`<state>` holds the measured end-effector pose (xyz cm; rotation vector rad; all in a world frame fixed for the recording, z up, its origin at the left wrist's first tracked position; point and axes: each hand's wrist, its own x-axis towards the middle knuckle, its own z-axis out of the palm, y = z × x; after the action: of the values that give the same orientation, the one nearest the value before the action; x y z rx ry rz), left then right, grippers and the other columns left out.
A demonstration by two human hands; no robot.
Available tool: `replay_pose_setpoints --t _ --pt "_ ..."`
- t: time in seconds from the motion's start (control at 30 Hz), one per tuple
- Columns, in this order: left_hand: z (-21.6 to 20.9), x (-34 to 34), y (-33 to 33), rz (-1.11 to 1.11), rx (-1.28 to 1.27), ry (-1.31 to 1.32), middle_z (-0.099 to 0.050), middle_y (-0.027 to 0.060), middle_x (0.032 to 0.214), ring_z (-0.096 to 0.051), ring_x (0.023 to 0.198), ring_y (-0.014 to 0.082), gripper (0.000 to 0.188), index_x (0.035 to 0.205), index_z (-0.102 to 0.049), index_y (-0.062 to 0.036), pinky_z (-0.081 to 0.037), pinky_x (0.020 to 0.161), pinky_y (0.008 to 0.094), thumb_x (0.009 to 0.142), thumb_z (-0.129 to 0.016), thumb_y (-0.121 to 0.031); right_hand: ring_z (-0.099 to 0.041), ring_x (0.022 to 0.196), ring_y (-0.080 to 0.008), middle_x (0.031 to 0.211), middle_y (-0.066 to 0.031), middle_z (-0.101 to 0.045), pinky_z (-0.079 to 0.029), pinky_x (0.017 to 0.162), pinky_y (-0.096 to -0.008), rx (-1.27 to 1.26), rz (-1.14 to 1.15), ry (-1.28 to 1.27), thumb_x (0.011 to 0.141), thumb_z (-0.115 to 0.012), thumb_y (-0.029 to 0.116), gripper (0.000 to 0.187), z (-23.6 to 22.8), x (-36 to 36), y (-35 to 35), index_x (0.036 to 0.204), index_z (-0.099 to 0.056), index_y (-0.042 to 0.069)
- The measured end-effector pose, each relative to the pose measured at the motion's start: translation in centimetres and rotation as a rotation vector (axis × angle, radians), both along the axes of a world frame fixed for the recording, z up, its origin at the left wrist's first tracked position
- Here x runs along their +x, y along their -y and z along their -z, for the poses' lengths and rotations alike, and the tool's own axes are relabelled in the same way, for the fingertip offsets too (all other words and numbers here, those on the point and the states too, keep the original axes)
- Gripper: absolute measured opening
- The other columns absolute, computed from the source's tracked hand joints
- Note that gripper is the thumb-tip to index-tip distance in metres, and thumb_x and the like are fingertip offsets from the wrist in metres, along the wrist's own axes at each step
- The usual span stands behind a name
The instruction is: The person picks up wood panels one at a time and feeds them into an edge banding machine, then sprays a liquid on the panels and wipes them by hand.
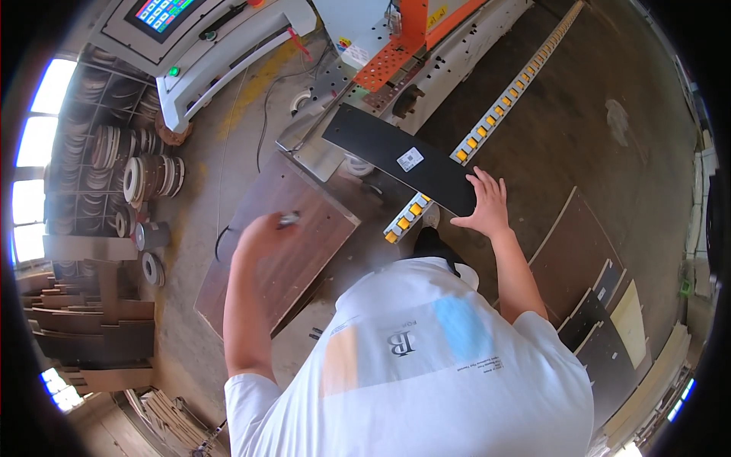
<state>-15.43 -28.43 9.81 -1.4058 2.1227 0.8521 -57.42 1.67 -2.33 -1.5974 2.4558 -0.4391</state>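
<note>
A long black board [407, 160] with a white label [410, 158] lies across the roller track, its far left end at the machine. At the board's right end is my right hand [487, 204], fingers spread and thumb apart; it seems to touch the end edge. Over the brown wooden panel [282, 206] on the left is my left hand [263, 234], blurred by motion. Its fingers are closed on a small grey tool [288, 219], whose exact kind I cannot make out.
Yellow rollers line the narrow track [506, 100], which runs off to the far right. Ahead stands a machine with an orange perforated plate [392, 65]. A control panel [171, 46] is at upper left. Edging rolls [152, 179] fill racks at left; boards [601, 320] lean at right.
</note>
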Motion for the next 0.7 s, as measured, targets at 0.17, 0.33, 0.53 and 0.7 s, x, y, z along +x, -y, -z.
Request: replay_pose_setpoints --t 0.17,0.33,0.53,0.7 --pt "1.6 7.4 -2.7 -0.310 -0.247 -0.009 -0.074 0.0203 0.099 -0.071 0.093 0.0397 0.048 0.114 -0.072 -0.0078 -0.054 0.081 0.0458 0.089 -0.072 -0.049 -0.037 0.145 -0.0380 0.157 -0.0171 -0.041 -0.025 0.122 -0.0564 -0.135 -0.065 0.030 0.062 -0.089 0.050 0.098 0.1 2.2 6.1 0.143 -0.050 0.012" --pt "-0.2 2.9 -9.9 0.014 0.036 -0.032 -0.074 0.0200 0.097 -0.070 0.094 0.0402 0.048 0.115 -0.071 -0.0081 -0.054 0.081 0.0465 0.090 -0.071 -0.049 -0.041 0.141 -0.0392 0.158 -0.0166 -0.040 -0.033 0.116 -0.0540 -0.157 -0.122 0.022 0.063 -0.088 0.049 0.092 2.2 4.5 14.3 0.143 -0.052 0.018" --pt "3.3 2.5 -12.7 -0.329 -0.052 -0.096 -0.074 0.0193 0.096 -0.070 0.093 0.0399 0.050 0.111 -0.069 -0.0067 -0.053 0.081 0.0463 0.091 -0.070 -0.052 -0.049 0.132 -0.0348 0.155 -0.0111 -0.045 -0.040 0.106 -0.0525 -0.063 0.003 -0.053 0.063 -0.086 0.046 0.081 1.9 3.8 17.7 0.137 -0.060 0.025" --pt "4.4 -0.2 -13.9 -0.290 0.016 -0.068 -0.075 0.0176 0.097 -0.070 0.095 0.0389 0.051 0.115 -0.070 -0.0083 -0.054 0.082 0.0459 0.090 -0.070 -0.053 -0.050 0.130 -0.0346 0.156 -0.0068 -0.046 -0.040 0.104 -0.0533 -0.133 0.033 -0.090 0.063 -0.085 0.045 0.077 3.5 0.0 20.1 0.134 -0.065 0.024"
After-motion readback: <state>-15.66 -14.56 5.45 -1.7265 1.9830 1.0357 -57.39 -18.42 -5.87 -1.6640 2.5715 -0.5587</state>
